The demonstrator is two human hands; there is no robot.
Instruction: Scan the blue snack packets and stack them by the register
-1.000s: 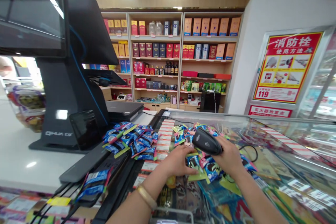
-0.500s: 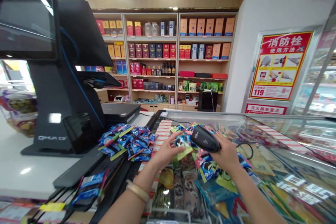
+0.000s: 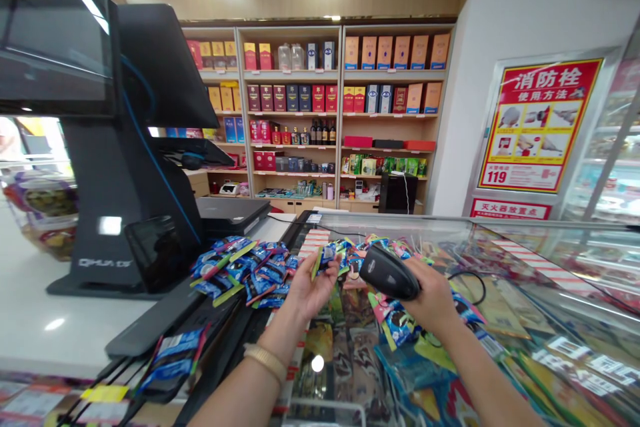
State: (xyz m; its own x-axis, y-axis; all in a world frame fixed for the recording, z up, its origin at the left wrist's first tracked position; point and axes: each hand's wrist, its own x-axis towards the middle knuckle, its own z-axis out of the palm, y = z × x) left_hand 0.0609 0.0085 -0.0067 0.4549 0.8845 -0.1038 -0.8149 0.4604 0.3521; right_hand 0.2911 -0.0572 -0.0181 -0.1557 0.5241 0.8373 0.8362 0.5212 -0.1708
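The left hand point(image 3: 307, 290) pinches a small packet point(image 3: 327, 255) and holds it up; the right hand point(image 3: 433, 297) is wrapped tight round the black scanner point(image 3: 387, 272), whose nose points at the packet, close but not touching; this looks like the scanning step, and a good read would need the packet's striped code turned flat to the scanner; loose packets point(image 3: 400, 323) lie under the right hand; a blue pile point(image 3: 240, 270) sits just left of the left hand; the glass counter point(image 3: 525, 320) gives room to the right; the big black till point(image 3: 125, 200) blocks the far left.
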